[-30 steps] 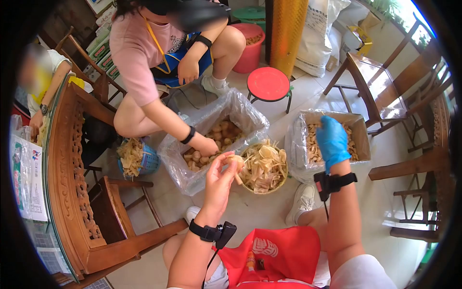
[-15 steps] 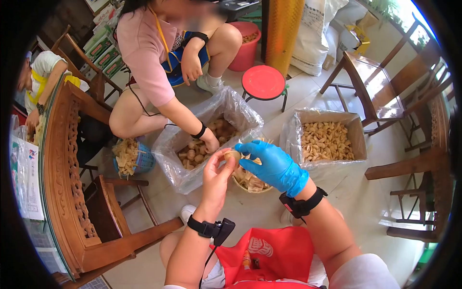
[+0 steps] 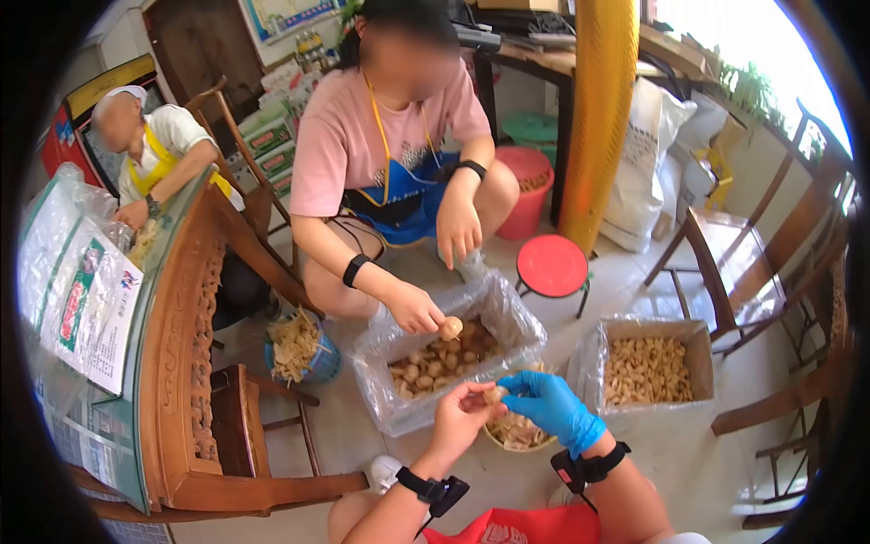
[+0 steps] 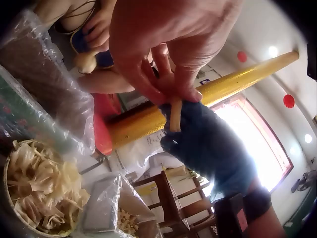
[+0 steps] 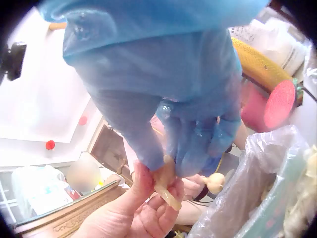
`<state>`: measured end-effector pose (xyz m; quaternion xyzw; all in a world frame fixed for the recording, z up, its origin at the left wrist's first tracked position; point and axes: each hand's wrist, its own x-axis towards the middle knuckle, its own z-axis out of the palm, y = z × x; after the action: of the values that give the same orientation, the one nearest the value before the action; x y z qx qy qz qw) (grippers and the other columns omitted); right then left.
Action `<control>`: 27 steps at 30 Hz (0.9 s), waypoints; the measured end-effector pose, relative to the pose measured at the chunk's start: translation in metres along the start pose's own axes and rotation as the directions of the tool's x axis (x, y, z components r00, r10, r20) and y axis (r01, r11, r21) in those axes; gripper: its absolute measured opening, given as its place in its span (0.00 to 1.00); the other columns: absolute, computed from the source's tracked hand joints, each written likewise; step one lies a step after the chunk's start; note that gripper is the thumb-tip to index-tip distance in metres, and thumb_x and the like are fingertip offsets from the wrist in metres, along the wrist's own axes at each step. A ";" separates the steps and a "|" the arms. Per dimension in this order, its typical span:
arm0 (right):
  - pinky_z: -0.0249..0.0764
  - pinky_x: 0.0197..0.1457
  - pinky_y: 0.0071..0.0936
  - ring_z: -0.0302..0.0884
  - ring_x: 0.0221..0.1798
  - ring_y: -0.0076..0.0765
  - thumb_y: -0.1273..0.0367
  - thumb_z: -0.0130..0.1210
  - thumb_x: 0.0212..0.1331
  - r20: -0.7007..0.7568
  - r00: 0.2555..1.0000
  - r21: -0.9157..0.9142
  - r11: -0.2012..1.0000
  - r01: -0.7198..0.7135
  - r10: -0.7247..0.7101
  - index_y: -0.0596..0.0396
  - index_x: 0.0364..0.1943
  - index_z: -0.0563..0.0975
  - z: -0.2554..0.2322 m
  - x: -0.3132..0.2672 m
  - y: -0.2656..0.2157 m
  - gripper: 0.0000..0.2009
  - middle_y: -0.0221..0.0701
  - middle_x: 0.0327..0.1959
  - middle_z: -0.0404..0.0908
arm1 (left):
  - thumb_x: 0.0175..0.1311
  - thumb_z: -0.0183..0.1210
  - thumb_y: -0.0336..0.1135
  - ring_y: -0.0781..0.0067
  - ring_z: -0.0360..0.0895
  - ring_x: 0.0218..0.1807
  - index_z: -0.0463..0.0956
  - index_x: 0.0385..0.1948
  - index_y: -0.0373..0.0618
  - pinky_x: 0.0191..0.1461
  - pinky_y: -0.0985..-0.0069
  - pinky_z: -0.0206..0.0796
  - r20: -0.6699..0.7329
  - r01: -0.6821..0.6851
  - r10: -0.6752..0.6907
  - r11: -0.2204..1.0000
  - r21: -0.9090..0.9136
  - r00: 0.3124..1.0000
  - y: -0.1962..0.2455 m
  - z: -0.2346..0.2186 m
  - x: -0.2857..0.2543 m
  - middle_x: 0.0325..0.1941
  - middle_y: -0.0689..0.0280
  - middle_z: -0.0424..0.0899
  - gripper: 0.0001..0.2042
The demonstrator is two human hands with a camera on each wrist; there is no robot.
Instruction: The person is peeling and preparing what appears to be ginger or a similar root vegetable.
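My bare left hand (image 3: 464, 410) pinches a small pale stalk-like piece (image 3: 495, 394) in its fingertips. My right hand (image 3: 546, 403), in a blue glove, pinches the same piece (image 5: 166, 187) from the other side. Both hands hover above a round basket of pale peelings (image 3: 517, 432). In the left wrist view the piece (image 4: 175, 113) pokes out below my left fingers (image 4: 163, 79), against the blue glove (image 4: 210, 144). A plastic-lined box of round brown bulbs (image 3: 441, 359) lies just beyond my hands.
A person in a pink shirt (image 3: 381, 145) squats opposite, holding a bulb (image 3: 450, 327) over the box. A lined box of peeled pieces (image 3: 648, 370) sits at right, a red stool (image 3: 552, 267) behind, a blue basket (image 3: 299, 349) and carved wooden chairs (image 3: 195, 363) at left.
My head has lifted, so the scene sits lower and farther. The gloved right hand came from the right box to meet the left hand and now pinches the piece it holds.
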<state>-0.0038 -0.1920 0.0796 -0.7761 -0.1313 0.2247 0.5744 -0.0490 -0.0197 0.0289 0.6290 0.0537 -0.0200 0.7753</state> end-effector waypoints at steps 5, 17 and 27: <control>0.72 0.41 0.22 0.73 0.33 0.20 0.67 0.61 0.53 0.023 0.995 0.165 0.982 0.090 -0.095 0.62 0.39 0.77 0.005 0.012 0.027 0.13 0.29 0.32 0.80 | 0.55 0.63 0.24 0.79 0.76 0.43 0.72 0.49 0.36 0.50 0.81 0.70 0.035 0.050 -0.048 0.998 -0.048 0.998 0.006 0.001 -0.002 0.43 0.64 0.81 0.18; 0.69 0.38 0.22 0.71 0.31 0.21 0.64 0.63 0.50 0.193 0.981 -0.039 0.999 0.034 -0.025 0.60 0.34 0.77 -0.003 0.007 -0.001 0.14 0.30 0.27 0.77 | 0.56 0.62 0.26 0.82 0.75 0.42 0.72 0.50 0.36 0.47 0.84 0.68 0.087 0.017 -0.021 0.999 0.047 0.996 0.009 -0.004 -0.021 0.43 0.67 0.80 0.18; 0.70 0.41 0.22 0.75 0.35 0.23 0.67 0.59 0.54 -0.068 0.990 0.166 0.977 0.135 -0.126 0.58 0.46 0.76 0.017 0.009 -0.014 0.16 0.32 0.32 0.80 | 0.68 0.51 0.40 0.82 0.70 0.43 0.67 0.50 0.41 0.50 0.82 0.62 -0.097 0.047 -0.068 0.978 -0.201 0.993 0.015 0.008 -0.006 0.40 0.70 0.74 0.15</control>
<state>-0.0038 -0.1695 0.0870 -0.7199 -0.1457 0.1746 0.6558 -0.0528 -0.0246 0.0461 0.5468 0.1137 -0.0044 0.8295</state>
